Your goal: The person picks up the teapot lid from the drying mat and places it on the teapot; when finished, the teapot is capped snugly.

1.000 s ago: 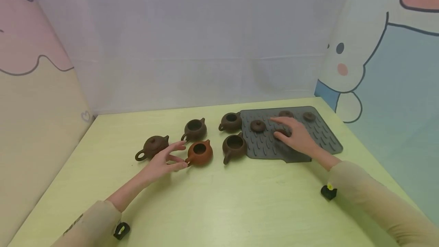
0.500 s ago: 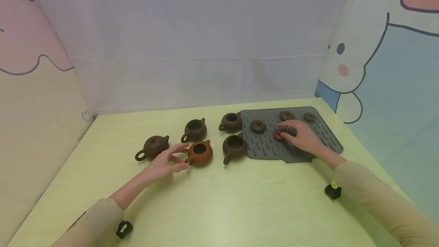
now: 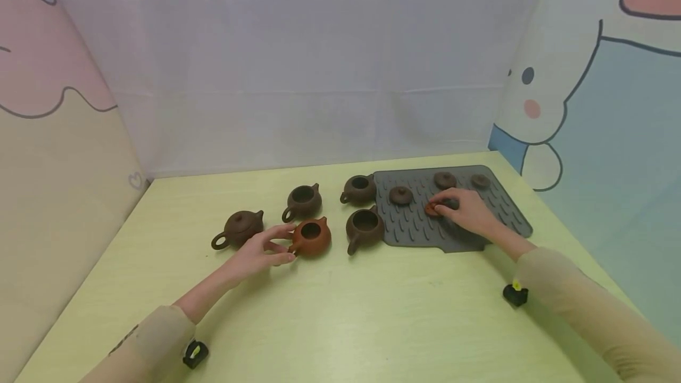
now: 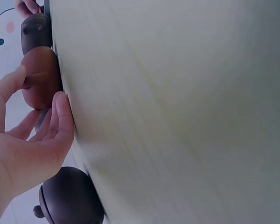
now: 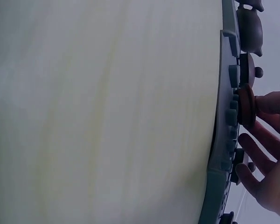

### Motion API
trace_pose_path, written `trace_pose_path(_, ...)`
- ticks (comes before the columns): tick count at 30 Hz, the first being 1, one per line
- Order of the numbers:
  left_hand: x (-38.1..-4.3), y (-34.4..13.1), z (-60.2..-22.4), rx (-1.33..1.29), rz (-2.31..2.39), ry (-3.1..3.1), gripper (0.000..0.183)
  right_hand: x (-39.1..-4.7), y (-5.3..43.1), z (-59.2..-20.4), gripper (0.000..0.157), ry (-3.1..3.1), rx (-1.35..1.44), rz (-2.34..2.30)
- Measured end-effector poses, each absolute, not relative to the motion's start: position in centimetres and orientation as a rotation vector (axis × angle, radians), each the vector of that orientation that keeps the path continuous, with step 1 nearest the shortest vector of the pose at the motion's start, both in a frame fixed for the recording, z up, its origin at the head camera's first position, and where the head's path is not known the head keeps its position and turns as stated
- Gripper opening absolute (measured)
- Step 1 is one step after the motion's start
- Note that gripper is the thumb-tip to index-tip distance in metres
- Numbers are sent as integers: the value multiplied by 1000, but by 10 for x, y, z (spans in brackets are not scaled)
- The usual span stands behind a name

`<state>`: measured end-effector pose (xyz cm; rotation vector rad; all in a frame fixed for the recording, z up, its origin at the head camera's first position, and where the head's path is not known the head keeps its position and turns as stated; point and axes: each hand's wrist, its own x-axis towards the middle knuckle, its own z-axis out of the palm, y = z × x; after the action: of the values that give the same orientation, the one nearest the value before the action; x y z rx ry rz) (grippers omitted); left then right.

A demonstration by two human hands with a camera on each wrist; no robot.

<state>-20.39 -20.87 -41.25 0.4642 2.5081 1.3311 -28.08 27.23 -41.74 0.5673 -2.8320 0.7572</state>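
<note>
My right hand (image 3: 468, 210) pinches the small reddish-brown teapot lid (image 3: 432, 210) on the grey ridged mat (image 3: 415, 229). In the right wrist view, thumb and fingertips meet at the knob of this lid (image 5: 247, 106). The lidless reddish-brown teapot (image 3: 313, 240) stands on the table with its handle toward my left hand (image 3: 258, 256). In the left wrist view, the left thumb touches the handle of that teapot (image 4: 39, 86); the other fingers lie spread beside the body, not closed round it. A dark lid (image 3: 401, 195) rests left of the right fingertips.
Dark lidless teapots stand around the reddish one: one behind (image 3: 303, 201), one to the right (image 3: 365, 228), one by the mat (image 3: 359, 189). A lidded dark teapot (image 3: 242, 228) is left of them. Two more dark lids, one nearer (image 3: 444, 180), one farther right (image 3: 480, 181), lie on the mat.
The right hand has settled lower and slightly right, and its fingers have closed on the reddish lid's knob. The left hand has barely shifted beside the reddish teapot.
</note>
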Motion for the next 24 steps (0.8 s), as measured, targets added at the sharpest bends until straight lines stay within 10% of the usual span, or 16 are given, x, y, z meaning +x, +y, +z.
trace_pose_path(24, -207, -210, -418, 410, 1415, 2409, 70, -276, 256, -414, 18, -2698, 533, 942)
